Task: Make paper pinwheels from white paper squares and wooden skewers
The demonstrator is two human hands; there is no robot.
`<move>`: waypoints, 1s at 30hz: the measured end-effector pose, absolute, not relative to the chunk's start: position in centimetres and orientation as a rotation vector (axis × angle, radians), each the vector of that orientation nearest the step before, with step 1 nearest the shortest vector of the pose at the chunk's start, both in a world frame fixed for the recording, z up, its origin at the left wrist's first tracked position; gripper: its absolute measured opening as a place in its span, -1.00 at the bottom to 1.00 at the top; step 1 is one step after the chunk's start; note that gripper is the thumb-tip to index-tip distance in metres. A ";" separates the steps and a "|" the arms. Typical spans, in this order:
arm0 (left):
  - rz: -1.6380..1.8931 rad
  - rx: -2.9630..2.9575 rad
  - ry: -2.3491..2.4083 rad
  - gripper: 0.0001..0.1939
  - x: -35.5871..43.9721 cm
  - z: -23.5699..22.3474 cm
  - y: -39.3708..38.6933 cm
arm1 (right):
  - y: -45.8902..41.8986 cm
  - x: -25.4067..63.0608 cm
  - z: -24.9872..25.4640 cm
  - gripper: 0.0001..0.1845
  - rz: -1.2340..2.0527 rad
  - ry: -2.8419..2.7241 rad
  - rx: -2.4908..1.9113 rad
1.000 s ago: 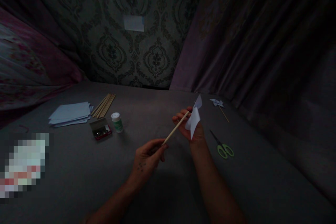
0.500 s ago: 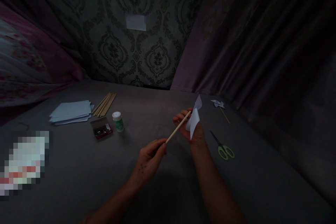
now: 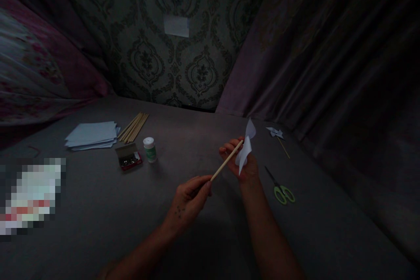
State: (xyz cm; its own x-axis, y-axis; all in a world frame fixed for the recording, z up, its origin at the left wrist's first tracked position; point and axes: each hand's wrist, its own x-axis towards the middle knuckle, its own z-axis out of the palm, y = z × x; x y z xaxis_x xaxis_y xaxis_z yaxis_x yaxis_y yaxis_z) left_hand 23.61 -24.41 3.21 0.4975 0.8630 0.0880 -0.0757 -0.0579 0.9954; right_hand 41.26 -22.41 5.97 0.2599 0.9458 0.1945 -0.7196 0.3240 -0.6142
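My left hand [image 3: 191, 199] is closed around the lower end of a thin wooden stick [image 3: 227, 160], which slants up to the right. The stick's upper end meets the back of a folded white paper pinwheel [image 3: 244, 155]. Behind that paper my right hand [image 3: 244, 166] is curled, with its fingers up near the stick's tip; they hold the pinwheel, and part of the grip is hidden by the paper. To the right of my right forearm lie scissors [image 3: 279, 188] with green handles. Farther back on the right is another paper pinwheel [image 3: 275, 132] on a stick.
At the left lie a stack of white paper [image 3: 92, 134] and a bundle of wooden sticks [image 3: 134, 127]. Near them are an open small box [image 3: 129, 159] of metal pins and a white-capped bottle [image 3: 150, 151] with a green label. A patterned wall and curtains stand behind the grey surface.
The view has shifted slightly. Both hands, the stick and the pinwheel appear a little farther right, with the same grips; the stick still meets the paper.
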 end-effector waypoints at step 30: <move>1.081 1.588 0.672 -0.77 22.9 3.1 -25.0 | -22.8 40.7 6.5 -0.75 1.165 -0.529 -0.253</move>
State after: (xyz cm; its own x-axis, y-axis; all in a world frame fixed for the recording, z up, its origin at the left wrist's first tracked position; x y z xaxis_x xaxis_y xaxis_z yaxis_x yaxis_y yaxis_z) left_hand 22.94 -25.01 3.14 0.4336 0.8480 0.3048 -0.1013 -0.2902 0.9516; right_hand 40.69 -22.79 6.50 0.2906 0.9197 0.2639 -0.8038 0.3842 -0.4541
